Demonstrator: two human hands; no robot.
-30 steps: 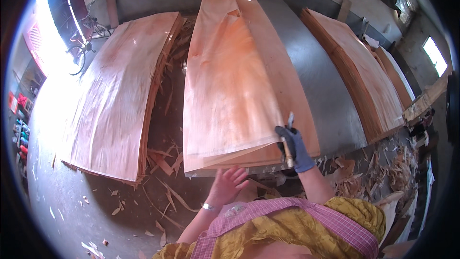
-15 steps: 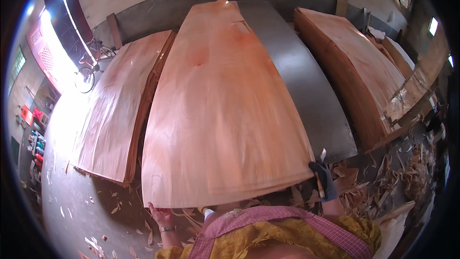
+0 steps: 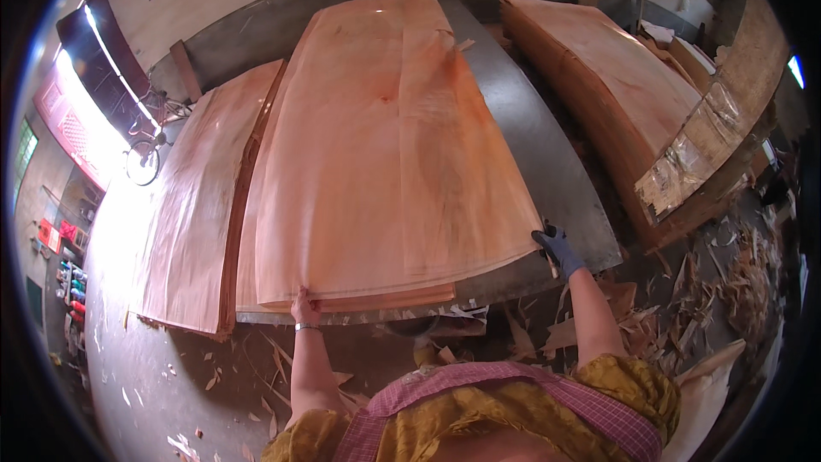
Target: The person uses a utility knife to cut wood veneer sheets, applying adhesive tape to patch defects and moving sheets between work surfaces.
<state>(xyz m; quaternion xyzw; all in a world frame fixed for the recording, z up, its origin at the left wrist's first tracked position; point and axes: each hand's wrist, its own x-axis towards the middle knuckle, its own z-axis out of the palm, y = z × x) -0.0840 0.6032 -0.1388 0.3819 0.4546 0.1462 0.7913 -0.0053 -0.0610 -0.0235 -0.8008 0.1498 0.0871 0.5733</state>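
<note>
A large reddish wood veneer sheet (image 3: 342, 145) spans the middle, its near edge held in both hands. My left hand (image 3: 304, 306) is bare, with a wristband, and pinches the near left part of that edge. At the near right corner my right hand (image 3: 558, 248), in a dark blue-grey glove, is closed on the sheet. A slim knife-like tool (image 3: 554, 272) also sits in this hand, with only its lower end showing below the fingers. Another veneer sheet (image 3: 410, 298) lies underneath, over a dark flat table (image 3: 547, 154) that shows along the right side.
Veneer stacks stand on both sides, a left stack (image 3: 192, 222) and a right stack (image 3: 599, 51). A bent, plastic-covered board (image 3: 684, 158) leans at the right. Wood scraps (image 3: 727, 291) litter the floor. A bicycle (image 3: 144, 158) stands by the bright doorway.
The sheet's near edge has moved forward, away from my body, and both arms have stretched out with it. The table's near edge and a lower sheet now show beneath it.
</note>
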